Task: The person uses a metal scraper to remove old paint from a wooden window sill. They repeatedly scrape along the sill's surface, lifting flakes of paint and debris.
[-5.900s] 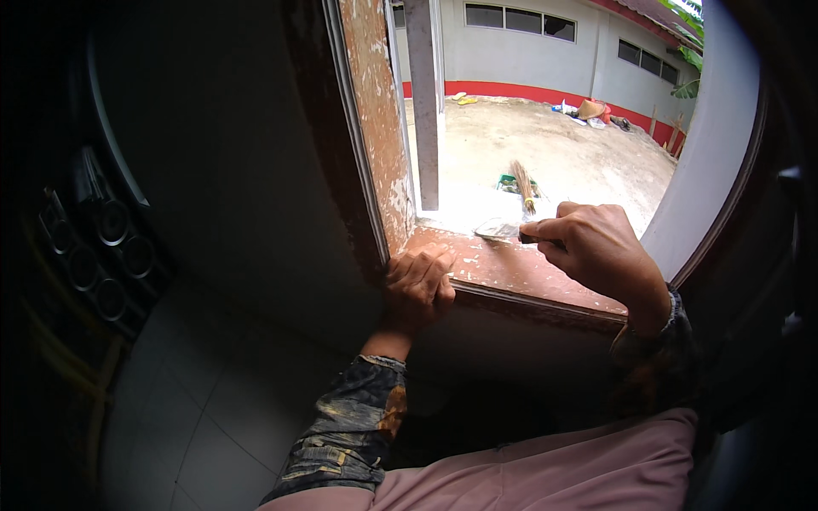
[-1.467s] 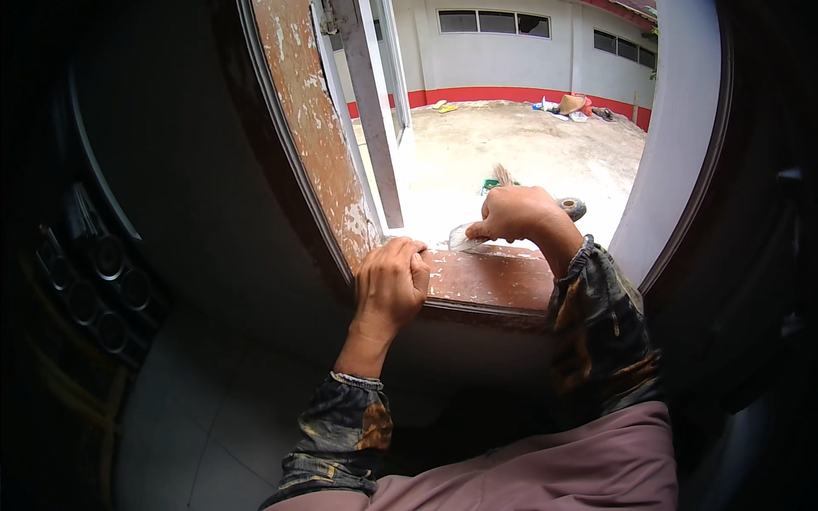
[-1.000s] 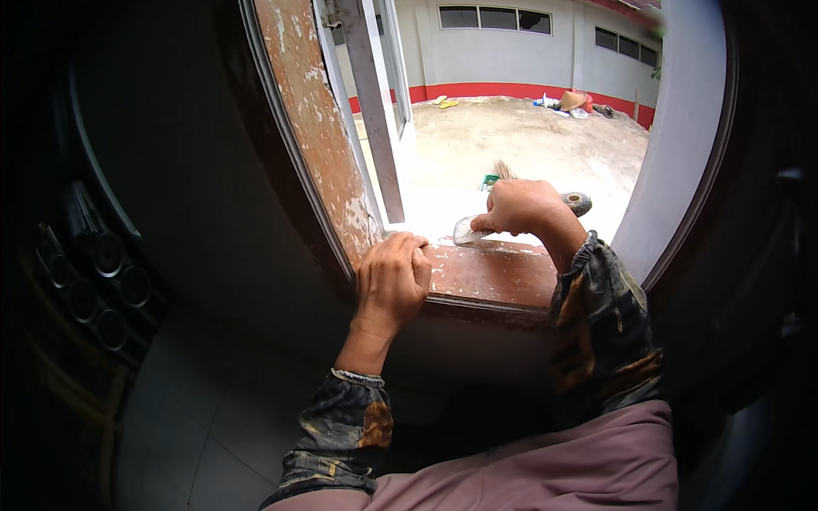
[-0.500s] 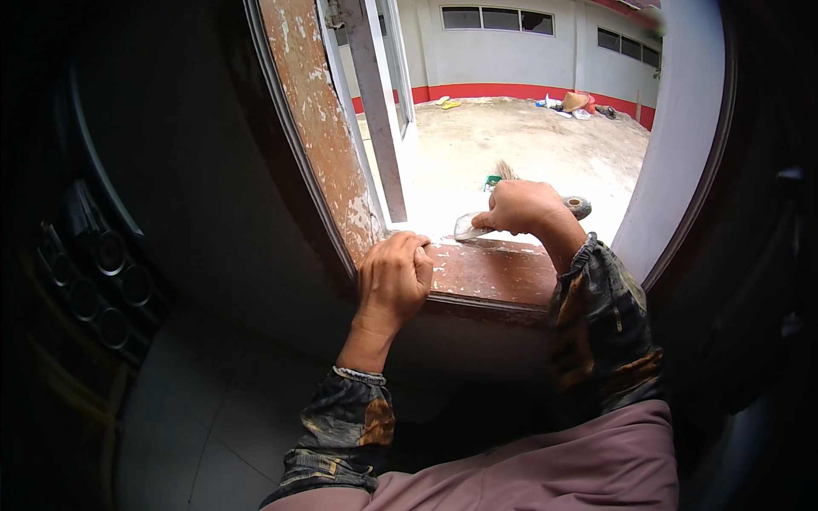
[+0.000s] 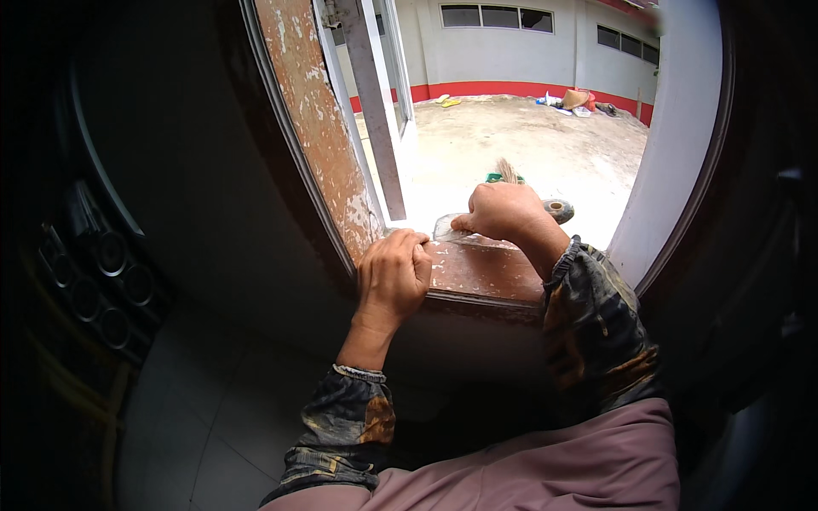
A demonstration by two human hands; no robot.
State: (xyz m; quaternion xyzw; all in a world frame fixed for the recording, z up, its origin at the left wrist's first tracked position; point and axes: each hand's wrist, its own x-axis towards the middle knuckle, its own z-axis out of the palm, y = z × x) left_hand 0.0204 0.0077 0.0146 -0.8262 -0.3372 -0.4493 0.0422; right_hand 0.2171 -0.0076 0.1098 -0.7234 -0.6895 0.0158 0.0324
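The right hand (image 5: pixel 509 215), fingers clamped on a scraper (image 5: pixel 445 229), holds it at the far edge of a chipped windowsill (image 5: pixel 484 274); the left hand (image 5: pixel 394 274) rests at the left end, its grip unclear.

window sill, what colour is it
The window sill is reddish brown with pale flecks, best in head view.

White-flecked brown windowsill (image 5: pixel 481 274), left fingers (image 5: pixel 397 245) resting on it, scraper blade (image 5: pixel 446 228) at its far edge
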